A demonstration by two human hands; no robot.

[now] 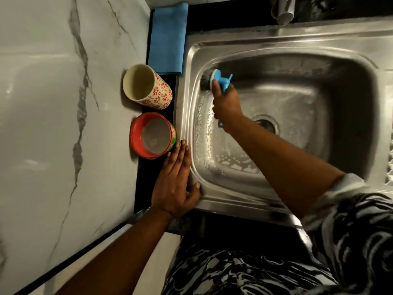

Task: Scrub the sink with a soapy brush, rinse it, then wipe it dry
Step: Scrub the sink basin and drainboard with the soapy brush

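A stainless steel sink (331,39) fills the right of the view, its left wall and floor streaked with soap foam. My right hand (226,101) grips the handle of a blue brush (219,78) inside the basin. The brush's dark bristle head presses against the sink's far left wall. My left hand (175,179) rests flat on the sink's left rim with straight fingers, thumb over the inner edge. A folded blue cloth (168,39) lies on the black counter at the sink's far left corner. The drain (266,124) sits mid-basin, partly behind my right forearm.
A cream cup with red flower print (161,92) and a red bowl of cloudy liquid (153,135) stand on the black counter strip left of the sink. A marble wall (53,124) rises on the left. The tap (284,11) hangs over the back rim.
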